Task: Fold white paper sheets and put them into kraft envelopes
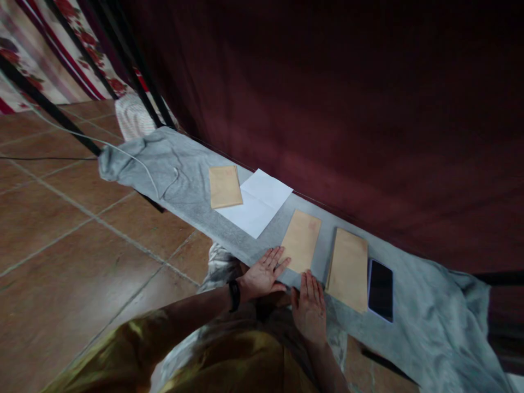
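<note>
A single brown paper envelope (302, 240) lies flat in front of me on a narrow cloth-covered surface. My left hand (264, 274), with a dark band at the wrist, rests on its near left edge, fingers stretched out. Flat on the near edge of the same envelope is my right hand (310, 300), its fingers straight and close together. To the right of it sits a stack of brown envelopes (349, 267). On the left, a folded-creased white sheet of paper (262, 202) lies partly under another brown envelope pile (225, 186).
A phone (380, 290) with a dark screen lies right of the stack. The grey cloth (184, 180) is rumpled at both ends. A white cable (135, 158) trails over its left end. Behind hangs a dark red curtain (327, 136); tiled floor (82, 234) spreads to the left.
</note>
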Available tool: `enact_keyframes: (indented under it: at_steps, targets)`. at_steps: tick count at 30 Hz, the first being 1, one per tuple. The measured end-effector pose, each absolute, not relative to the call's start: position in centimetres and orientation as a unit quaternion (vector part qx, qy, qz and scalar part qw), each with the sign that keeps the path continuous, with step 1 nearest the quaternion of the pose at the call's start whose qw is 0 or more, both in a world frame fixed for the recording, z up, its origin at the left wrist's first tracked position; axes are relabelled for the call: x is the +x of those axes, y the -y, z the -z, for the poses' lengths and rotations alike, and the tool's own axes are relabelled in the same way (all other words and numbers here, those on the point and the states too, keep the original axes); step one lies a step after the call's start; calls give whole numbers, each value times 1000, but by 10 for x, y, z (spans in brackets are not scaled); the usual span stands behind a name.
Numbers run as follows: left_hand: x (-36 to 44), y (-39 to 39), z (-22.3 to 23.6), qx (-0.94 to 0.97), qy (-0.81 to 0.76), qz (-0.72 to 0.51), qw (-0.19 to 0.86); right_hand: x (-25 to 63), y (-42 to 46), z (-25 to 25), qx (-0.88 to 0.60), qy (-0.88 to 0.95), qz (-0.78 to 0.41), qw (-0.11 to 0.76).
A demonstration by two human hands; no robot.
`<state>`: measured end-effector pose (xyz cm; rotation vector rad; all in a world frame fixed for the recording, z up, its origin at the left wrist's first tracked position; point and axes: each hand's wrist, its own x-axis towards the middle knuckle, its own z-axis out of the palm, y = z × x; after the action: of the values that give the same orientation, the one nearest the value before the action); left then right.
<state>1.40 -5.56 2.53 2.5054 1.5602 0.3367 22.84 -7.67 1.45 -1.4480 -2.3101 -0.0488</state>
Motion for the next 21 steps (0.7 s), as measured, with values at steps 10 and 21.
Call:
enact_keyframes:
  at_steps: [10,21]
  targets:
    - [38,34,-33,841,-511,-162,76,201,54,-33,-525,819,-52,226]
    - [68,-43,-29,857,-489,-127,99,211,46,15,-529,811,69,239]
